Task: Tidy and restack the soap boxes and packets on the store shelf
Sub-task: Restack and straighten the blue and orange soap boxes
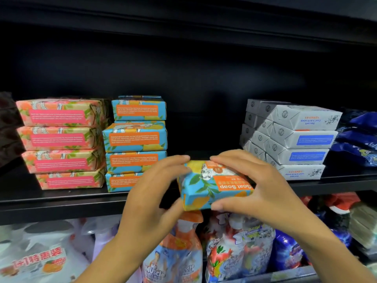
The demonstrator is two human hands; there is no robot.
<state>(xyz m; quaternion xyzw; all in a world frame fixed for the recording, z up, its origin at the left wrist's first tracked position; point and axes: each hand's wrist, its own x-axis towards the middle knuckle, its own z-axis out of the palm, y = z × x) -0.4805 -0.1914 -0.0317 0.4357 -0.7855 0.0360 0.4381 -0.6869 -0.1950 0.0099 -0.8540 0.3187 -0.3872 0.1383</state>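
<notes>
You are holding one blue Goat Soap packet [212,187] in both hands, up in front of the black shelf [61,203], level with its front edge and not resting on it. Your left hand [155,190] grasps the packet's left end, fingers curled over the top edge and thumb tucked beneath. Your right hand [255,184] grasps the right end, fingers lying over the top and thumb pressed against the lower front edge. The packet is tilted a little, and its orange "Goat Soap" label reads upside down to you. It sits before the bare gap in the row of goods on the shelf. To the left of that gap stands the blue stack [135,144], four packets of the same design piled unevenly, the second one pushed out to the left of the top one. Just beside it, further left, is the pink stack [61,144], also four high and stepping back towards the top. To the right of the gap the white boxes [291,137] are piled four high in slanted rows. Dark blue packets [357,139] lie at the far right and brown packets [8,127] at the far left. Below, the lower shelf carries a Mr Muscle pouch [175,254] among other cleaning refills.
</notes>
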